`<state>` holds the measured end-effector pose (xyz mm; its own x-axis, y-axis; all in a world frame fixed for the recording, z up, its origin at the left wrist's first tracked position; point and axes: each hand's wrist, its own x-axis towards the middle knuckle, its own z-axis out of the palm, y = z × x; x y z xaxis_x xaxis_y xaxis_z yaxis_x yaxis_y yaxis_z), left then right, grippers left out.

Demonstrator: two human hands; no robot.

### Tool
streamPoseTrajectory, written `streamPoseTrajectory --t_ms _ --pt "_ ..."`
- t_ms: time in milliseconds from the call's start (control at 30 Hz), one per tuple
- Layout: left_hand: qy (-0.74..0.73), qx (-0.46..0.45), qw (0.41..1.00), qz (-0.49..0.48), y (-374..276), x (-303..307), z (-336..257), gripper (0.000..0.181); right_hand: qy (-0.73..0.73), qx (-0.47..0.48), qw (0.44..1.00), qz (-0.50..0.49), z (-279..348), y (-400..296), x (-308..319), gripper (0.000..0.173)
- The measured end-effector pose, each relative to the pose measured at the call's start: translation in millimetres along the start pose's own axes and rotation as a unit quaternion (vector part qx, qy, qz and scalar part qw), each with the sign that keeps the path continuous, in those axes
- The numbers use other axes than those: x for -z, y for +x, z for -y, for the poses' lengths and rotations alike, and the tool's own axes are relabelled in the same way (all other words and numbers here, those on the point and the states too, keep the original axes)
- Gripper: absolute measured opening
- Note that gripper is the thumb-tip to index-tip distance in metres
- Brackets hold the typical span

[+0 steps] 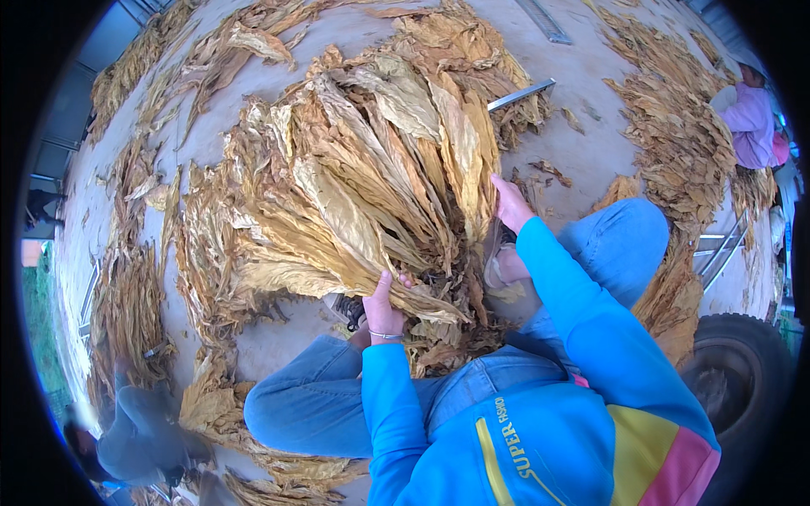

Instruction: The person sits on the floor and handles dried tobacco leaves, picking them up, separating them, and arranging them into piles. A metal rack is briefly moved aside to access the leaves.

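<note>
A large fanned heap of dried tobacco leaves point(373, 171) lies on the floor before me, tan to yellow-brown and wrinkled. My left hand point(383, 310), with a bracelet at the wrist, grips the stem-end part of a yellowish dried tobacco leaf point(338, 221) at the heap's near left. Its thumb lies on top, and most of its fingers are hidden under the leaf. At the heap's right edge, my right hand point(512, 203) holds the side of an upright-lying golden leaf point(471, 171), some of its fingers out of sight behind it. Dark crumpled leaf pieces point(459, 284) lie between my shoes.
A metal bar point(522, 95) sticks out at the heap's right. Leaf piles line the right point(683, 126) and left point(123, 310). A tyre point(728, 373) stands beside me at the right. One person point(750, 123) sits far right; another point(139, 430) bends at lower left.
</note>
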<state>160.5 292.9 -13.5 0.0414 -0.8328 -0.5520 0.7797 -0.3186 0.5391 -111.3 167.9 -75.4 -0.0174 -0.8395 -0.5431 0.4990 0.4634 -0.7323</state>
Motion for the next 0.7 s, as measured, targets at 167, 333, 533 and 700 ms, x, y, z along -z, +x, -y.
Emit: streamPoseTrajectory --t_ms 167,333,533,700 --pt "0.013 -0.006 1.0 0.013 3.1 -6.7 3.4 0.024 -0.188 0.064 0.98 -0.027 -5.4 14.1 25.2 0.029" --pt "0.009 0.017 1.0 -0.008 4.1 -3.6 2.9 0.022 -0.074 0.161 0.979 -0.103 -1.6 8.0 7.3 0.021" --pt "0.02 0.002 1.0 -0.005 7.3 -5.9 6.0 0.02 -0.145 0.215 0.95 -0.173 39.8 -3.6 -1.7 0.016" --pt "0.012 0.026 0.999 -0.018 16.1 11.1 10.2 0.015 -0.096 0.237 0.967 0.007 78.3 -43.7 -62.7 0.016"
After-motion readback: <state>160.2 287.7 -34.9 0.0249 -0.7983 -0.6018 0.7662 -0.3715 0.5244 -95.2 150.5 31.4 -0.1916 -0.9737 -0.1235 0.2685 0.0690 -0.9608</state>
